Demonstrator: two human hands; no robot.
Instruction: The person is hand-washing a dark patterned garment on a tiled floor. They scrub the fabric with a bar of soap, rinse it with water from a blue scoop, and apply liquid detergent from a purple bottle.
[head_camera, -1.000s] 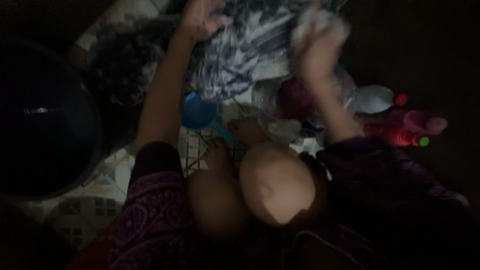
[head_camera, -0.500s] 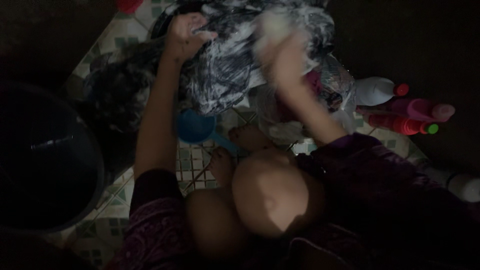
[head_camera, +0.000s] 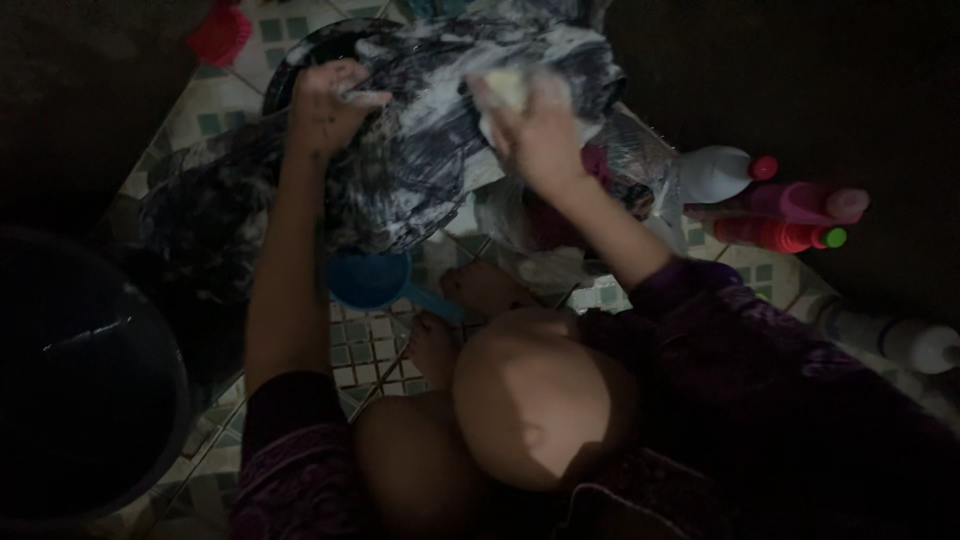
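Dim scene, viewed from above a crouching person. Left hand (head_camera: 325, 100) closed around a fold of dark soapy cloth (head_camera: 430, 150), gripping at the far left edge of the bundle. Right hand (head_camera: 535, 130) curled over a pale lump of soap (head_camera: 503, 90), pressed onto the same cloth at its far right; fingers partly blurred, grip narrow. Cloth streaked with white lather, draped over a dark basin (head_camera: 300, 60) at the far centre and spread toward the near side onto the tiled floor (head_camera: 370, 345). Blue scoop (head_camera: 370, 278) on the floor just near of the cloth, handle pointing right toward bare feet (head_camera: 480, 290). Large dark bucket (head_camera: 80, 400) at the near left, well apart from the hands. Clear plastic bag (head_camera: 570, 235) beside the right forearm. White bottle (head_camera: 715, 172) and pink bottles (head_camera: 790, 215) lying at the right, another white bottle (head_camera: 900, 340) nearer. Red object (head_camera: 220, 35) at the far left, kind unclear.
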